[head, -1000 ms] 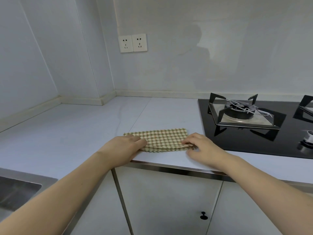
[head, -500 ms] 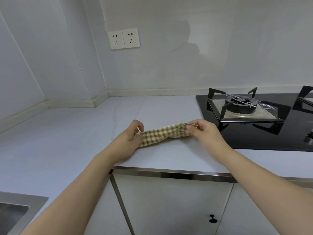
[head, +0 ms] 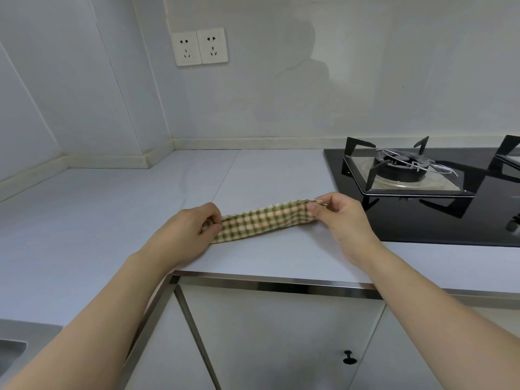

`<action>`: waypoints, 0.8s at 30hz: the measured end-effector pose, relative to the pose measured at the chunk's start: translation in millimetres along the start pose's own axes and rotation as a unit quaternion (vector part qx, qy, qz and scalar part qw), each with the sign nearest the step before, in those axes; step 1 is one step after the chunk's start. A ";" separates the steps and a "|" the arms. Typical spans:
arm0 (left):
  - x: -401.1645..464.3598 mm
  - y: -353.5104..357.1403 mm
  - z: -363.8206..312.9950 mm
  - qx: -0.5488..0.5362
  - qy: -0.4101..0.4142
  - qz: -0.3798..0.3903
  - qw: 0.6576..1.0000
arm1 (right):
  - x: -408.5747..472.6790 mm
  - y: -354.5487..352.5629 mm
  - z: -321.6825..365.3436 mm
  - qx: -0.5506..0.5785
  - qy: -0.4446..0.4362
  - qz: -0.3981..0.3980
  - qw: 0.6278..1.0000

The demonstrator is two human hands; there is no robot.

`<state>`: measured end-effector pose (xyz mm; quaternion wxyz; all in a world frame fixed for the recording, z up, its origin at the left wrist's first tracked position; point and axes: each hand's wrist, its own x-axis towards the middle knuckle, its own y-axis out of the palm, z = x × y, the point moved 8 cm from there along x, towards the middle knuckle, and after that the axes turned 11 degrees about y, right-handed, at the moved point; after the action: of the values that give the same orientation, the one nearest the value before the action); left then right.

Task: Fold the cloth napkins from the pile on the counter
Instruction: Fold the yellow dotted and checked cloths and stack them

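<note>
A pale grey bench (head: 112, 215) runs along two walls and turns a corner at the far left, with a cream upstand where it meets the plain light walls. A double wall socket (head: 200, 47) sits on the far wall. At the right, a black glass hob (head: 422, 220) is set into the bench, with a gas burner (head: 399, 167) under black pan supports. A steel sink edge (head: 14, 347) shows at the near left. Below the bench's metal trim are white cabinet doors, one with a small black knob (head: 349, 357).

The green-checked napkin (head: 261, 222), folded into a narrow band, is held near the bench's front edge, just left of the hob. The left hand (head: 185, 235) grips its left end with curled fingers; the right hand (head: 343, 220) pinches its right end, raised slightly.
</note>
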<state>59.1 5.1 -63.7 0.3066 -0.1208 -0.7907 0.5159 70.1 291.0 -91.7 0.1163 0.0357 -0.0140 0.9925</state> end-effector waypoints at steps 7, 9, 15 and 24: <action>-5.1 -1.7 9.5 -0.028 -0.039 0.030 0.998 | -4.6 0.8 2.6 0.012 0.000 0.010 1.000; -5.9 -0.9 10.2 -0.039 -0.041 0.042 0.998 | -5.1 0.5 3.2 0.019 -0.003 0.010 1.000; -5.9 -2.5 3.0 -0.055 -0.031 0.049 0.997 | -3.0 -0.5 1.3 0.007 -0.005 -0.001 1.000; -8.2 -14.6 9.0 -0.115 -0.081 -0.001 0.990 | -6.5 -1.6 4.7 -0.014 -0.011 -0.013 1.000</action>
<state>61.9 -12.2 -56.1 0.2259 -0.1125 -0.8673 0.4292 77.1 291.0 -87.5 0.1296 0.0449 -0.0288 0.9901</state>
